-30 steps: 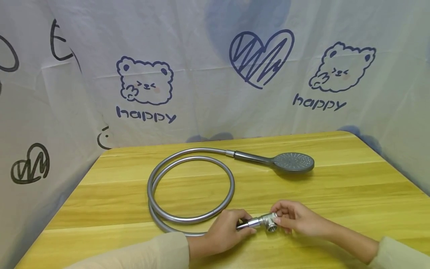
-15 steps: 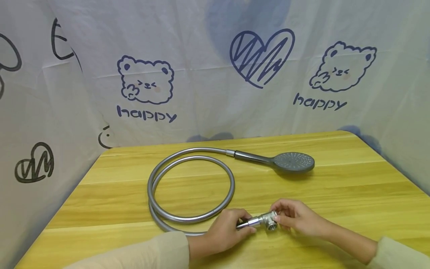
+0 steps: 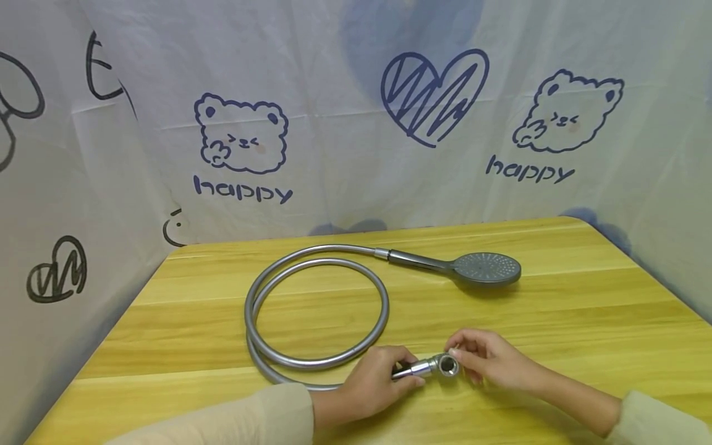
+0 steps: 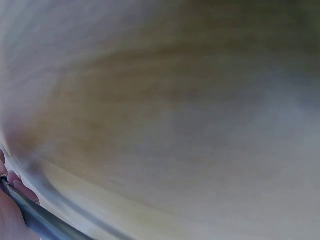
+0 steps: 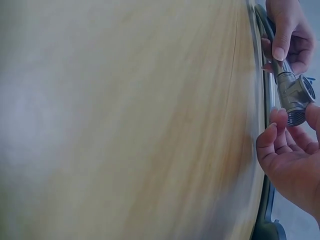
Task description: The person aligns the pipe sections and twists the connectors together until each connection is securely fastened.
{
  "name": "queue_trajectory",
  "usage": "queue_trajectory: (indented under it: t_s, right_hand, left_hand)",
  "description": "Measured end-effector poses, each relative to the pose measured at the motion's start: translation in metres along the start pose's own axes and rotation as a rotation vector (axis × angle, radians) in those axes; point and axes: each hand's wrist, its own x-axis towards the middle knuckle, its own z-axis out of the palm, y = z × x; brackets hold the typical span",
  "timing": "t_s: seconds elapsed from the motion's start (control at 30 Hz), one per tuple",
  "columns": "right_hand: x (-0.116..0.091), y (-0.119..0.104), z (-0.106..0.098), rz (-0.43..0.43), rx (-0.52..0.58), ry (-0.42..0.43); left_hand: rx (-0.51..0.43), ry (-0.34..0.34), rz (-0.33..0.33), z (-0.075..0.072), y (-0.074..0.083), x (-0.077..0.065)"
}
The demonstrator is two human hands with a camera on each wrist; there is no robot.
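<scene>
My left hand (image 3: 374, 382) grips the grey shower hose (image 3: 384, 309) just behind its chrome end nut (image 3: 421, 368). A silver metal tee fitting (image 3: 443, 364) sits on that nut, in line with the hose. One of its round openings faces the head camera. My right hand (image 3: 500, 361) pinches the fitting's far end between thumb and fingers. Threads show in the tee's open end in the right wrist view, with the right fingertips (image 5: 281, 116) right at it. The left wrist view catches only a bit of the hose (image 4: 37, 217) and some fingers.
The hose lies in a loop on the yellow wood-grain table (image 3: 183, 346). Its other end joins a dark grey hand shower (image 3: 486, 269), spray face up, towards the back right. A pale printed curtain (image 3: 334, 154) stands behind the table and along both sides.
The tee fitting has turned on the hose end: its side opening pointed downward and now faces the head camera. The right fingers turned with it slightly; the left hand has stayed put.
</scene>
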Motion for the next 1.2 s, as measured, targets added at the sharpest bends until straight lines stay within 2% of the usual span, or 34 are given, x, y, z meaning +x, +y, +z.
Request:
queue_trajectory:
  t_s: [0.53,0.87,1.2]
  right_hand:
    - [-0.0004,0.0032,0.0022,0.031,0.006,0.012]
    - [-0.0036,0.0051,-0.0054,-0.057,0.062,-0.066]
    - [-0.0062,0.0048,-0.0056,-0.068,0.074,-0.103]
  left_hand:
    - [-0.005,0.005,-0.001,0.0017,-0.0002,0.0001]
    - [-0.016,0.032,0.02,0.002,0.0001,0.0009]
    - [0.001,0.029,0.02,0.0016,0.0007,0.0019]
